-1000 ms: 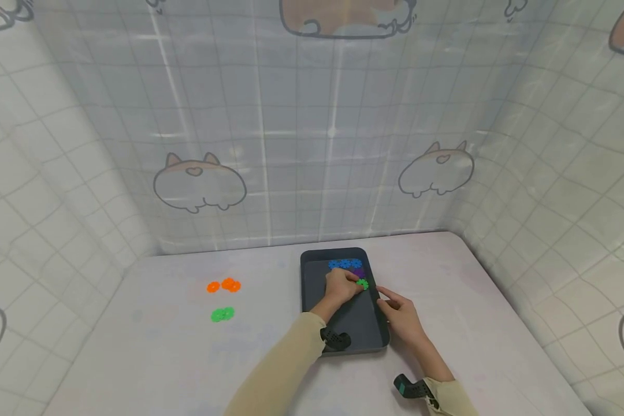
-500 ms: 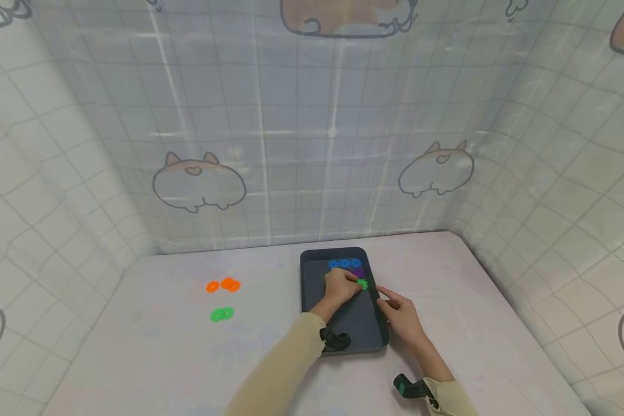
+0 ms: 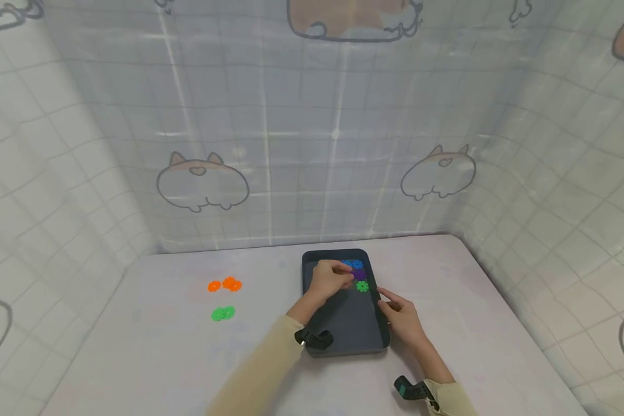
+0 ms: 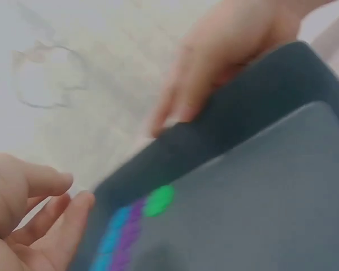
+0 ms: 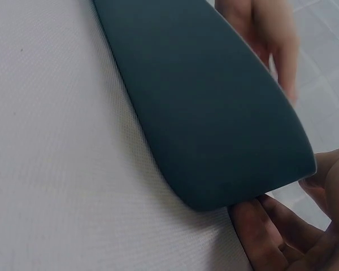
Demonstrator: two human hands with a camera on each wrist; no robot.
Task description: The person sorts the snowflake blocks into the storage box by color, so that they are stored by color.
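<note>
In the head view my left hand hovers over the dark grey tray, left of a green snowflake disc. Its thumb and fingers, seen in the left wrist view, stand apart with nothing between them. That green disc lies flat inside the tray beside a purple row and a blue row of discs. My right hand is at the tray's right side. Its thumb is near the rim, and its fingers lie against the outer wall. The left hand covers part of the rows in the head view.
On the white table, left of the tray, lie several orange discs and, nearer the front, overlapping green discs. A patterned curtain stands behind the table and along its sides.
My left hand has let go of the green disc and drawn back to the left, uncovering the disc. My right hand stays at the tray's side.
</note>
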